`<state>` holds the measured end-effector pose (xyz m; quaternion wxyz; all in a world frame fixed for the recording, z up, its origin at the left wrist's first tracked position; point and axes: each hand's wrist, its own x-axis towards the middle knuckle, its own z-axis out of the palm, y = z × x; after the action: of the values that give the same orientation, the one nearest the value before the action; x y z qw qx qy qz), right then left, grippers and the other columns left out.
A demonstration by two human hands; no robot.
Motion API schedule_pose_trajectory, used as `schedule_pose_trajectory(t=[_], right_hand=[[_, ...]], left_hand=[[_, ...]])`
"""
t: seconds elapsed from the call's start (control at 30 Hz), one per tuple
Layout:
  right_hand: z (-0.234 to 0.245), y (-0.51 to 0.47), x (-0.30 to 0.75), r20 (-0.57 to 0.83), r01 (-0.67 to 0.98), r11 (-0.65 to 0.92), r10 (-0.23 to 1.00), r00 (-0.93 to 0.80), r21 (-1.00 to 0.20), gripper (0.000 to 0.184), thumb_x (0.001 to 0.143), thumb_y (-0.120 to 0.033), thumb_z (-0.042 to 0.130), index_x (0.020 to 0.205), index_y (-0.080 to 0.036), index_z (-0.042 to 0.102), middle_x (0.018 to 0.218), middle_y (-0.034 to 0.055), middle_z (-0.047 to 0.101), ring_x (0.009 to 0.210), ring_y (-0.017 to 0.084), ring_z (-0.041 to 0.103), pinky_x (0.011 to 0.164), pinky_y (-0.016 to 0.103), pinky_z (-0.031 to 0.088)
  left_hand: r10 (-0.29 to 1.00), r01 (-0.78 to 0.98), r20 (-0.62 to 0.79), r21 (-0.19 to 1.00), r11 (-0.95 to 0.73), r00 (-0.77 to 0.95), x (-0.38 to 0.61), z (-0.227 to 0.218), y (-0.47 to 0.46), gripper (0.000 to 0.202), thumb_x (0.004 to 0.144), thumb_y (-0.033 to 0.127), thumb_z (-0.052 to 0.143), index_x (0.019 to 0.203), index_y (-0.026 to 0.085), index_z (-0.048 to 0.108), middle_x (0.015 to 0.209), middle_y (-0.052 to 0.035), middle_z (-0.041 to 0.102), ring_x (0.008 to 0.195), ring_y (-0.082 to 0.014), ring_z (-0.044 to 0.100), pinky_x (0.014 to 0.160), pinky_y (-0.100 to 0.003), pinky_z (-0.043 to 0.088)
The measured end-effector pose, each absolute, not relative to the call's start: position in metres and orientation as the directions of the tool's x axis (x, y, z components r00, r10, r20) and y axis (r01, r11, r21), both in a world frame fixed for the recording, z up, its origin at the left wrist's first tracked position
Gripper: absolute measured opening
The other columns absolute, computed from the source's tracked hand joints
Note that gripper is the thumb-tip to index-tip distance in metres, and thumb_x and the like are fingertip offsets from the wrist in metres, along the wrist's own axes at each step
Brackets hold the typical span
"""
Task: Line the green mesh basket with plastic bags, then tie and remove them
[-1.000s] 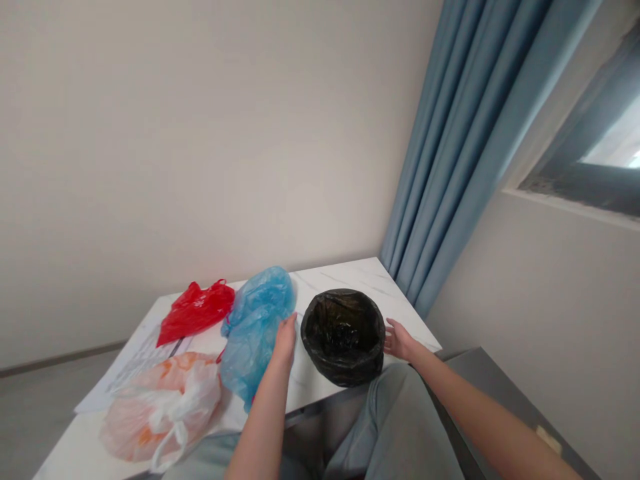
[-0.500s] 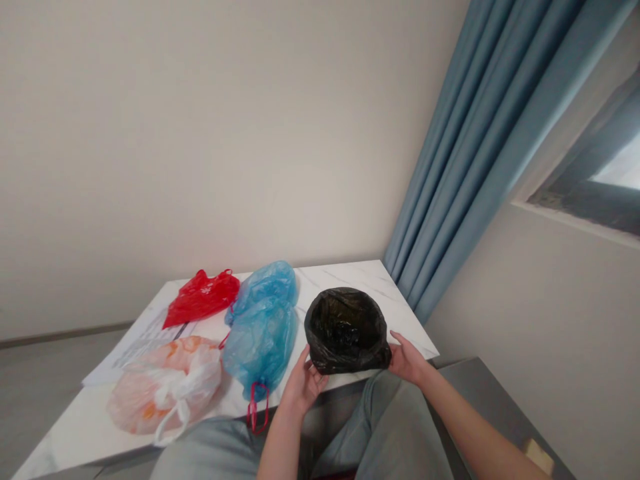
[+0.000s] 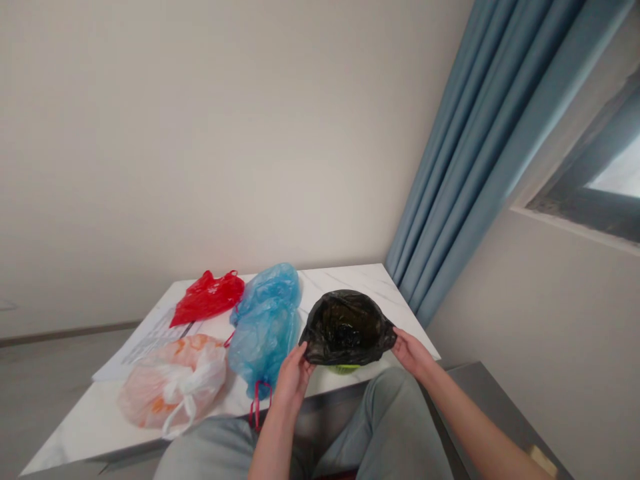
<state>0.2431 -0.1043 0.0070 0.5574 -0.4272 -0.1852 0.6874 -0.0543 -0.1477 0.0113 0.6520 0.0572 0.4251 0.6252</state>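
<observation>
The black plastic bag (image 3: 345, 327) is seen with a glossy sheen, and a lime-green patch (image 3: 344, 369) is glimpsed beneath it on the near side. At far left, a red plastic bag (image 3: 207, 298) is placed beside a pale blue plastic bag (image 3: 265, 327) with pinkish-red handles (image 3: 257, 403). Orange patches are shown on a white plastic bag (image 3: 173, 380) at near left. The white marble tabletop (image 3: 350, 280) is veined in grey.

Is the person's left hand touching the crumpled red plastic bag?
No, the left hand grips the black plastic bag, while the crumpled red plastic bag lies farther along the marble table.
</observation>
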Motion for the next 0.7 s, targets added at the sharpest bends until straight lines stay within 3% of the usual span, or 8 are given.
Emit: schedule_pose_trajectory(t=[0.17, 0.33, 0.4, 0.47, 0.53, 0.63, 0.7], right_hand=[[0.012, -0.1, 0.235, -0.327, -0.583, -0.262, 0.945, 0.007, -0.769, 0.016, 0.083, -0.006, 0.062, 0.091, -0.019, 0.066, 0.097, 0.005, 0.075, 0.092, 0.017, 0.071, 0.086, 0.025, 0.059], [0.021, -0.102, 0.224, -0.392, -0.591, -0.336, 0.919, -0.036, -0.734, 0.012, 0.087, -0.011, 0.058, 0.094, -0.02, 0.062, 0.096, 0.006, 0.074, 0.096, 0.017, 0.071, 0.083, 0.026, 0.059], [0.023, -0.104, 0.224, -0.445, -0.532, -0.429, 0.889, -0.105, -0.73, 0.005, 0.089, -0.02, 0.058, 0.093, -0.019, 0.061, 0.099, 0.0088, 0.074, 0.094, 0.018, 0.071, 0.075, 0.028, 0.059], [0.024, -0.105, 0.228, -0.508, -0.357, -0.502, 0.857, -0.084, -0.788, 0.02, 0.091, -0.036, 0.054, 0.083, -0.019, 0.06, 0.09, 0.0115, 0.074, 0.08, 0.02, 0.071, 0.062, 0.03, 0.055], [0.024, -0.102, 0.236, -0.482, -0.046, -0.48, 0.873, 0.078, -0.876, 0.038, 0.093, -0.048, 0.047, 0.068, -0.02, 0.057, 0.074, 0.0117, 0.07, 0.067, 0.021, 0.066, 0.056, 0.031, 0.048], [0.021, -0.091, 0.251, -0.151, 0.406, -0.248, 0.954, 0.258, -0.88, 0.041, 0.09, -0.05, 0.049, 0.06, -0.022, 0.054, 0.068, 0.0098, 0.065, 0.074, 0.024, 0.062, 0.064, 0.032, 0.045], [0.018, -0.077, 0.258, -0.031, 0.443, -0.147, 0.965, 0.259, -0.885, 0.032, 0.088, -0.047, 0.054, 0.066, -0.023, 0.056, 0.075, 0.0076, 0.066, 0.081, 0.023, 0.06, 0.068, 0.03, 0.043]], left_hand=[[0.905, -0.823, -0.416, 0.544, 0.166, -0.092, -0.058, 0.022, -0.145, 0.012, 0.087, 0.01, 0.059, 0.097, 0.016, 0.062, 0.086, -0.0053, 0.074, 0.066, -0.0133, 0.069, 0.063, -0.024, 0.058], [0.913, -0.845, -0.4, 0.513, 0.152, -0.078, -0.064, 0.03, -0.141, 0.016, 0.087, 0.011, 0.059, 0.1, 0.019, 0.061, 0.091, -0.0053, 0.073, 0.072, -0.0144, 0.069, 0.066, -0.026, 0.056], [0.915, -0.846, -0.393, 0.515, 0.14, -0.088, -0.067, 0.031, -0.14, 0.017, 0.086, 0.011, 0.061, 0.101, 0.02, 0.061, 0.09, -0.0042, 0.072, 0.071, -0.0137, 0.068, 0.066, -0.025, 0.055], [0.913, -0.843, -0.395, 0.52, 0.134, -0.099, -0.069, 0.031, -0.139, 0.017, 0.086, 0.011, 0.061, 0.1, 0.02, 0.062, 0.092, -0.004, 0.072, 0.073, -0.0135, 0.068, 0.067, -0.025, 0.055], [0.901, -0.828, -0.417, 0.542, 0.141, -0.12, -0.07, 0.032, -0.141, 0.014, 0.086, 0.012, 0.06, 0.099, 0.018, 0.064, 0.093, -0.0054, 0.072, 0.076, -0.0139, 0.068, 0.07, -0.026, 0.054], [0.859, -0.778, -0.488, 0.597, 0.197, -0.157, -0.068, 0.033, -0.146, 0.011, 0.087, 0.02, 0.063, 0.096, 0.016, 0.066, 0.091, -0.0059, 0.072, 0.073, -0.0136, 0.066, 0.069, -0.026, 0.052], [0.83, -0.732, -0.536, 0.626, 0.269, -0.154, -0.064, 0.031, -0.153, 0.019, 0.084, 0.032, 0.068, 0.096, 0.016, 0.067, 0.089, -0.0047, 0.071, 0.068, -0.0129, 0.064, 0.064, -0.025, 0.05]])
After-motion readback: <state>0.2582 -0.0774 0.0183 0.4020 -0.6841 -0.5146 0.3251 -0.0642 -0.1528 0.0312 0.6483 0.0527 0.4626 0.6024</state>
